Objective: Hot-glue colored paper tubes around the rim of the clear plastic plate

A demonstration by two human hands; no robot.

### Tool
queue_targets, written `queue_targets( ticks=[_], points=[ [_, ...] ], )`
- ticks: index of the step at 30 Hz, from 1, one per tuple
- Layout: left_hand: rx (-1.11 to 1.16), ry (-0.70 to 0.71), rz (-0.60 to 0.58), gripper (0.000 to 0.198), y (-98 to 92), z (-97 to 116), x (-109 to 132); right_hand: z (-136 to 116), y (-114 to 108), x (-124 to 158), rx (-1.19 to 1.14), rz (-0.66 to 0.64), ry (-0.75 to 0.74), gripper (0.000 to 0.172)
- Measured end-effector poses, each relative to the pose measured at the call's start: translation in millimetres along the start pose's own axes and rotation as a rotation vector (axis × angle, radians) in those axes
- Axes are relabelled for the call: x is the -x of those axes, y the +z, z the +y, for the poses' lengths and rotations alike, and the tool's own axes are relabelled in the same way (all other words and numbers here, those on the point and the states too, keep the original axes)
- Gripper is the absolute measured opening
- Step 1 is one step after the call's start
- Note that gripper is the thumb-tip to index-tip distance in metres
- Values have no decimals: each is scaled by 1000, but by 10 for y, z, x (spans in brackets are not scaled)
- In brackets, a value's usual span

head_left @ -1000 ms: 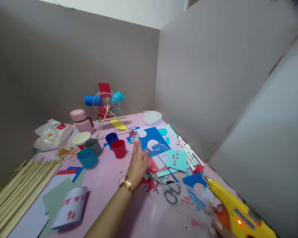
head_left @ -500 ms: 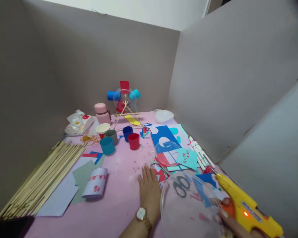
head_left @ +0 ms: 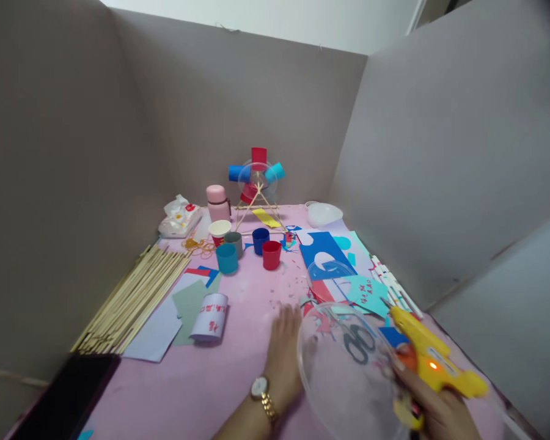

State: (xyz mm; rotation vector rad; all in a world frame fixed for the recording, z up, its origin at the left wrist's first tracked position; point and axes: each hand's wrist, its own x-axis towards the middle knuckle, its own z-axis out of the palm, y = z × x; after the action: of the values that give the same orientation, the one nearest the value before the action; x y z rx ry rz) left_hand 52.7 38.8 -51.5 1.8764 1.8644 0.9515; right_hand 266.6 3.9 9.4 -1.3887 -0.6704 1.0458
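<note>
My left hand [head_left: 285, 348] lies flat on the pink table [head_left: 187, 391] with fingers stretched out, a gold watch on its wrist, touching the left rim of a clear plastic disc [head_left: 343, 373]. My right hand [head_left: 433, 406] grips a yellow hot glue gun [head_left: 428, 357] with an orange light on, nozzle pointing up-left; its fingers also seem to touch the disc's right edge. Scissors [head_left: 360, 342] show through the disc.
Coloured paper scraps [head_left: 334, 269] and white glue sticks [head_left: 394, 284] lie on the right. Several small cups [head_left: 245, 247], a pink flask [head_left: 217, 203], a paper-cup wheel model [head_left: 256, 180] and a tissue pack [head_left: 179, 219] stand behind. Wooden sticks [head_left: 132, 299] and a paper roll [head_left: 211, 316] lie left. Grey partitions surround.
My left hand pulled back from the paper scraps and settled flat beside the clear disc. The view panned left and the glue gun with the disc came closer to me.
</note>
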Motion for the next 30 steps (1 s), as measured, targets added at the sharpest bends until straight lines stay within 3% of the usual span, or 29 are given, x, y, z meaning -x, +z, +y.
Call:
queue_targets(
  ticks=[4, 9, 12, 14, 17, 20, 23, 25, 30],
  points=[
    [217, -64, 45, 38, -254, -19, 174, -41, 518, -25, -196, -40, 39, 37],
    [390, -279, 190, 46, -724, -344, 238, 121, 1011, -131, -201, -180, 79, 37],
    [360, -313, 270, 44, -830, -477, 280, 259, 1290, -230, -146, -213, 60, 35],
    [223, -233, 313, 37, -831, -526, 328, 322, 1420, -304, -76, -254, 52, 32],
    [-57, 77, 313, 30, -798, -594, 370, 338, 1449, -417, 31, -289, 61, 33],
    [-276, 385, 252, 31, -751, -648, 315, 253, 1316, -503, 90, -321, 91, 44],
    [-462, 577, 213, 31, -680, -654, 197, 126, 1172, -526, 140, -451, 135, 43],
    [-540, 629, 200, 29, -623, -644, 125, 59, 1125, -503, 180, -583, 146, 37],
    [-495, 565, 204, 25, -525, -655, 40, -18, 1149, -380, 237, -836, 275, 38]
  ],
)
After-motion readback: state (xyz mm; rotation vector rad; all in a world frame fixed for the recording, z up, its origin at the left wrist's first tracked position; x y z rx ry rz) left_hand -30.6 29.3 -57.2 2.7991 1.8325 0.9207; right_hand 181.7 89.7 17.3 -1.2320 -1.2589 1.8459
